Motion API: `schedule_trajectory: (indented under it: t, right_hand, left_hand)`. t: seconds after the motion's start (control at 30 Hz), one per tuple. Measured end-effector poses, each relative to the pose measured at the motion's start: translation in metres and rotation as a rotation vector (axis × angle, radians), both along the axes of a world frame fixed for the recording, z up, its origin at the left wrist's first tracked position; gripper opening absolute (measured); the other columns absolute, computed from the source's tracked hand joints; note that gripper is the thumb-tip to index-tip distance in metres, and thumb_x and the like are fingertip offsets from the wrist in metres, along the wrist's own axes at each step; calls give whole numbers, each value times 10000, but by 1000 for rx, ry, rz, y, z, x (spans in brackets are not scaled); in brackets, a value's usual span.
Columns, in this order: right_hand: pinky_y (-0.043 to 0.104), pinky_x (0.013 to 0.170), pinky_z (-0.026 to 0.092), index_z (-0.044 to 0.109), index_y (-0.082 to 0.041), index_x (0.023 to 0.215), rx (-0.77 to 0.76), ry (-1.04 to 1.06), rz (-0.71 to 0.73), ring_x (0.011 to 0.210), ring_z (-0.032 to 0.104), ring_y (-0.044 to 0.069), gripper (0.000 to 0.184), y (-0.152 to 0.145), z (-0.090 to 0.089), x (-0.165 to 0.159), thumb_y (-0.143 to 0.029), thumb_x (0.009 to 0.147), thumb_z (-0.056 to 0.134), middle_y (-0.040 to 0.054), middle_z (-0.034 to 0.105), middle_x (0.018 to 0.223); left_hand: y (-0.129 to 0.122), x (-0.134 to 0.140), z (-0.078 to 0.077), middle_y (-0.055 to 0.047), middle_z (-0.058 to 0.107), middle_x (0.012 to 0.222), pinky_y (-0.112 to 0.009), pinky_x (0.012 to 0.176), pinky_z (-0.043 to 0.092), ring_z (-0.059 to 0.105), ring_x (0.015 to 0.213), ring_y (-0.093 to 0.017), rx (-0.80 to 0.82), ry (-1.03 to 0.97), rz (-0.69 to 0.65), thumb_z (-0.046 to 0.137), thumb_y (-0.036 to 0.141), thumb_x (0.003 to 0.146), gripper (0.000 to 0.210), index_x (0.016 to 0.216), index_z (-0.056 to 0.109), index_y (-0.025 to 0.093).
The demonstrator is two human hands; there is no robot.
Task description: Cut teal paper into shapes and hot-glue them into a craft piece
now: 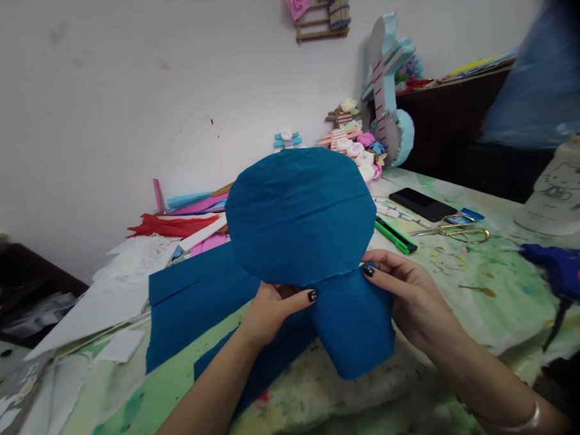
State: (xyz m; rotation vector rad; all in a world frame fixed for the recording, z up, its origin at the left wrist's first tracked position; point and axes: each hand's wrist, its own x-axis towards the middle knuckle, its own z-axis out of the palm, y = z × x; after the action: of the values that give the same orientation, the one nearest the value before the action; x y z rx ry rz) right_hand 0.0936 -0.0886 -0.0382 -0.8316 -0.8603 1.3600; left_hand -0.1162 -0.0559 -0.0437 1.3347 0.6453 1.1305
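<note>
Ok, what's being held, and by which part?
The blue piece, at the neck below its round top: left hand at one side, right hand at the other.

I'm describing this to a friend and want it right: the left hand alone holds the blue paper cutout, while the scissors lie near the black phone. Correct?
Not quite: the head view shows the left hand and the right hand both holding the blue paper cutout, while the scissors lie near the black phone.
</note>
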Motion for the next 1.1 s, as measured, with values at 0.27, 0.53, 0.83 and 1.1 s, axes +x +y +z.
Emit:
schedule_trajectory:
  t: [0.27,0.53,0.83,1.1]
  right_hand:
    - [194,583,437,651,-216,844,99,-54,-17,667,551,105,199,2,-6,-1,-302,706,765,-1,636,761]
    - [242,636,496,621,-227,800,164,-47,71,740,617,152,193,0,-13,-15,-318,702,761,10,679,851]
    - [273,539,517,676,-238,871,65,-23,100,724,665,212,315,-4,-9,-23,-333,601,810,28,717,799]
    - [292,497,515,596,-283,1127,11,-10,83,624,667,224,639,-2,-16,-27,-299,538,843,14,714,726]
  left_hand:
    - [-2,1,-3,-153,555,1316,-489,1034,410,454,1278,-334,-7,-18,-26,764,227,707,832,1426,345,212]
    - [-4,2,-12,-150,564,1307,-487,1017,431,484,1252,-331,-103,-23,-96,758,210,719,824,1429,341,216]
    - [-7,8,-16,-140,596,1270,-534,1040,391,510,1221,-357,-100,1,-110,768,255,711,797,1410,386,228]
    - [-10,9,-14,-124,592,1279,-519,1044,400,491,1246,-335,-85,-32,-124,740,235,740,779,1420,361,244]
